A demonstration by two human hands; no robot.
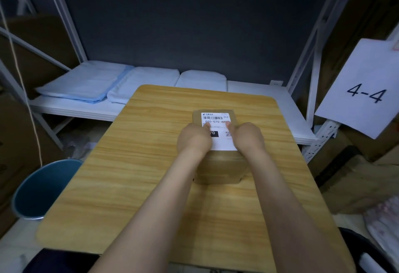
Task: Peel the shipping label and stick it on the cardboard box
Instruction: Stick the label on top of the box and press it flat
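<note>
Label [218, 130] edges under both hands

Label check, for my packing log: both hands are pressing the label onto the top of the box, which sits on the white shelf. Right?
Not quite. The head view shows the box sitting on the wooden table, not on the white shelf behind it. The rest holds: the left hand and right hand both press the label onto the box's top.

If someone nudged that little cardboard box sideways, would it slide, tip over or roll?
Probably slide: the box lies flat and low on the smooth table, so tipping seems unlikely. Flat sides mean no rolling. Right now both hands press the label onto it, likely pinning it.
</note>
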